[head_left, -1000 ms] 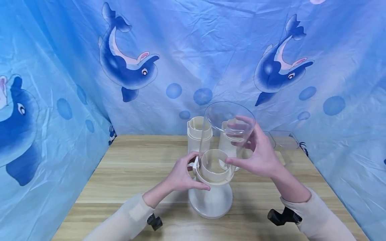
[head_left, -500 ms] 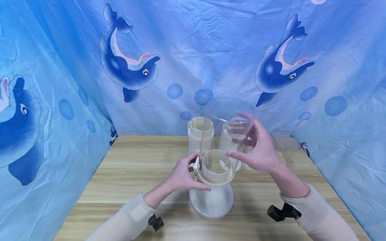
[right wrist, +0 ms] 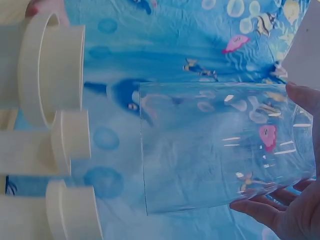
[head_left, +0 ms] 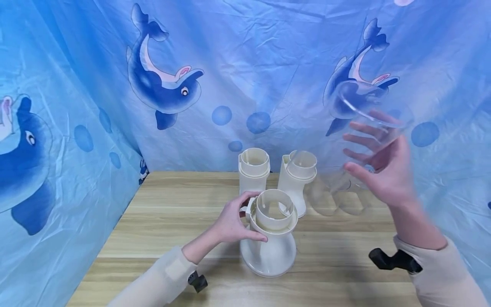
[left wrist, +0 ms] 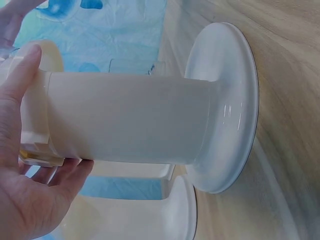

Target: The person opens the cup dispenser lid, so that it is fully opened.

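My left hand [head_left: 235, 221] grips the upper collar of a cream plastic stand [head_left: 268, 256], thumb and fingers on opposite sides. The stand is upright on its wide round foot, and an open round ring tops it. Up to the right, my right hand [head_left: 387, 166] holds a clear plastic cylinder [right wrist: 210, 145], blurred in the head view. In the right wrist view its wide flared end lies between thumb and fingers, while the straight open end points toward the stands. The cylinder is apart from the gripped stand's ring.
Two similar cream stands, one at back left [head_left: 253, 170] and one at back right [head_left: 301, 175], stand behind the gripped one. Farther back on the wooden table [head_left: 165, 221] is a clear item [left wrist: 132, 66]. A blue dolphin-print curtain [head_left: 238, 64] surrounds the table.
My right hand has lifted the clear cylinder off the gripped stand's top and carried it up and to the right. My left hand has stayed on the stand.
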`<action>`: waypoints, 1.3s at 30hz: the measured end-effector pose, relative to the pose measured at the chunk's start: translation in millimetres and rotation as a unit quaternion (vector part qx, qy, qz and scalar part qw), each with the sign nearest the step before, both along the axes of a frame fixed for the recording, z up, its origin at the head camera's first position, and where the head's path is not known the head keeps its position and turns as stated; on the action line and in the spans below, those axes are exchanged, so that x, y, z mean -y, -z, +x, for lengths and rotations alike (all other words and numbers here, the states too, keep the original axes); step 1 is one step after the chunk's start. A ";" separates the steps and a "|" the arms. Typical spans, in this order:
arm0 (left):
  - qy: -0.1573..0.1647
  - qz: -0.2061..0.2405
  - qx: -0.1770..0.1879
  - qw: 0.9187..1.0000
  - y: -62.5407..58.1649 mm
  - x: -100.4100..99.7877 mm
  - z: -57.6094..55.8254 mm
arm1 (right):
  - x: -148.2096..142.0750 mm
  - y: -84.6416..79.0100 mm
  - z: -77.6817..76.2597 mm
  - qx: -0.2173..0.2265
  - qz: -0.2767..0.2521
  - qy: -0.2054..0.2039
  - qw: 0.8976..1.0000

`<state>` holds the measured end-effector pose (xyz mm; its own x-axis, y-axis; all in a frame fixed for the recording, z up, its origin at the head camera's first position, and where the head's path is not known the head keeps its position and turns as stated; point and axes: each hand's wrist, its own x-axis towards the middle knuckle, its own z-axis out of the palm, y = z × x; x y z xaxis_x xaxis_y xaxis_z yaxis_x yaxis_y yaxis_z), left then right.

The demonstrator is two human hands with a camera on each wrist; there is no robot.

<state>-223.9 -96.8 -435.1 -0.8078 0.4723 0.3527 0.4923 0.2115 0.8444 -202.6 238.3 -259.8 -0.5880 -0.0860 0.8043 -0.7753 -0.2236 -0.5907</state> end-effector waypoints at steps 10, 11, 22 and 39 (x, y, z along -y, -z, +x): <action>-0.015 -0.051 -0.064 0.997 -11.2 2.0 -1.0 | -50.2 0.5 0.0 0.028 0.031 0.159 0.986; -0.021 -0.051 -0.072 0.996 -13.6 1.1 -0.6 | -55.0 1.6 0.3 0.034 0.051 0.199 0.978; -0.052 -0.047 -0.157 0.985 -40.9 -12.7 11.9 | -109.4 8.7 -2.1 0.120 0.191 0.493 0.840; -0.047 -0.065 -0.152 0.985 -52.1 -14.9 19.4 | -151.9 33.8 -25.1 0.217 0.190 0.576 0.765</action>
<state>-204.5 -81.8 -383.0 -0.7173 0.4565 0.5265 0.6906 0.3648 0.6245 -227.7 390.2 -293.5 -0.6541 0.5115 0.5573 -0.0409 0.7118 -0.7012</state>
